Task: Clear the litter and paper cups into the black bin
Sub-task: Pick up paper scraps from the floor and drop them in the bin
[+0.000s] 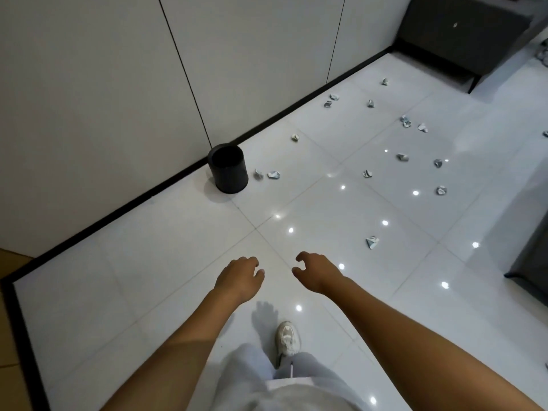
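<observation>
White tiled floor (178, 277) w/ glossy tiles, so scraps may skid if I swipe at them. Black bin (228, 169) stands upright vs the dark skirting, open top, looks like light plastic; I'd say it tips easily, so drop stuff in, don't shove. Both arms are out in front, nothing held: left hand (240, 277) loosely curled, right hand (315, 269) fingers hooked but relaxed, empty. Litter is crumpled paper wads, prob. weightless, soft, crushable, so pinch anywhere, several per fist. Nearest wad (372, 242) lies ahead-right of my right hand. Two wads (268, 175) sit just beside the bin; the rest is scattered farther right. Can't tell which are cups.
</observation>
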Tool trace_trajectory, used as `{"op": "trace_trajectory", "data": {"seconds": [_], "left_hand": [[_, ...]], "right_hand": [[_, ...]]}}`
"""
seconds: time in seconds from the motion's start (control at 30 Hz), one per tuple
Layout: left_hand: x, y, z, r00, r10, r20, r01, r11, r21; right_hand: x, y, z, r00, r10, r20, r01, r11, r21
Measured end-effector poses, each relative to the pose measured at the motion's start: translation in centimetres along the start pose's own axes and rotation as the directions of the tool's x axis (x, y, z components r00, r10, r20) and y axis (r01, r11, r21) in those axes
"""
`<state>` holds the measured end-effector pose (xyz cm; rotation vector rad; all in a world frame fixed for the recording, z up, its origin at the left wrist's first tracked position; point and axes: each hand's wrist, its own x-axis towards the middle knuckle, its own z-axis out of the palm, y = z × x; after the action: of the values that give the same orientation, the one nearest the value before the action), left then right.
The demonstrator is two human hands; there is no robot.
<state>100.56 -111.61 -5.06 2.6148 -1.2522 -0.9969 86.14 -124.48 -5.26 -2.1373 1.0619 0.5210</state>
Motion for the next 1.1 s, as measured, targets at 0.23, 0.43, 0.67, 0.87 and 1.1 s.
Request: {"op": "trace_trajectory", "data": {"seconds": [0.23, 0.43, 0.67, 0.87, 1.1], "left_hand": [[9.6, -0.5, -5.4, 0.999, -0.04, 0.023, 0.041, 0.998, -0.049], [20.4, -1.5, -10.8, 1.0, -0.005, 0.031, 0.007, 0.997, -0.082], [32.3, -3.2, -17.9, 0.995, 0.043, 0.088, -0.041, 0.999, -0.025], [39.3, -4.6, -20.9, 0.994, -0.006, 0.106, 0.015, 0.996, -0.087], [45.7, -3.9, -22.4, 0.988, -0.057, 0.146, 0.077, 0.988, -0.135]], "right_hand": [[9.2, -1.7, -6.0, 0.999, 0.023, 0.028, -0.023, 1.0, -0.003], [19.0, -4.9, -10.5, 0.998, 0.051, 0.02, -0.051, 0.999, 0.001], [29.8, -10.0, -16.1, 0.997, 0.078, 0.027, -0.078, 0.997, -0.012], [36.6, -11.6, -19.5, 0.992, 0.119, 0.049, -0.119, 0.993, 0.001], [43.3, -11.0, -23.4, 0.988, 0.136, 0.071, -0.139, 0.99, 0.035]]}}
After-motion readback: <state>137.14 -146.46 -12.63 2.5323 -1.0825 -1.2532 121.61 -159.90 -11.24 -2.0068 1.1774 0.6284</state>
